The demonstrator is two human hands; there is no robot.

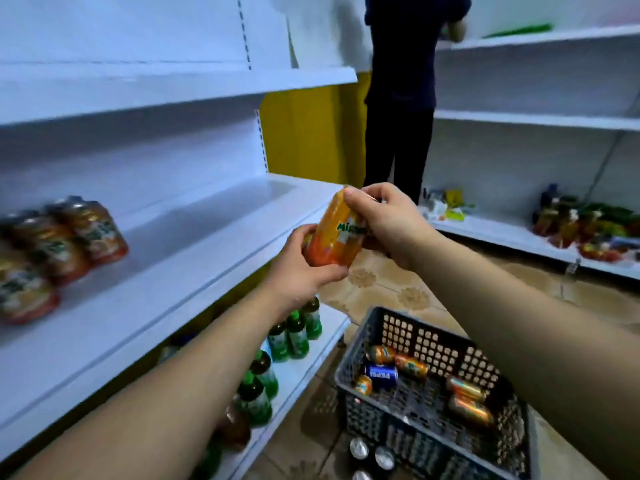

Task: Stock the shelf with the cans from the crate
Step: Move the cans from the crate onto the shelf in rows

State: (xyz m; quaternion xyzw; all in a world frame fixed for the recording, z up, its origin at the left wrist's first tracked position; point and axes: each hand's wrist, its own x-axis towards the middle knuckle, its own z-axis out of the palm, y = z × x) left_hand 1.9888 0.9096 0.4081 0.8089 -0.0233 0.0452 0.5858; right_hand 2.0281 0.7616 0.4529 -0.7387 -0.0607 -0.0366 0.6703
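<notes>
Low at the right, the grey perforated plastic crate point(415, 327) stands on the tiled floor, holding several orange drink cans point(411, 365) lying on their sides and one blue Pepsi can point(381, 374). Above it, both hands grip a single orange Mirinda can point(337, 233), tilted: the left hand point(304, 268) curls round its lower end, the right hand point(388, 220) pinches its top. To the left, the white metal shelf point(194, 244) carries a blurred cluster of orange cans point(52, 251). Beyond stands a person in dark clothes point(401, 98).
</notes>
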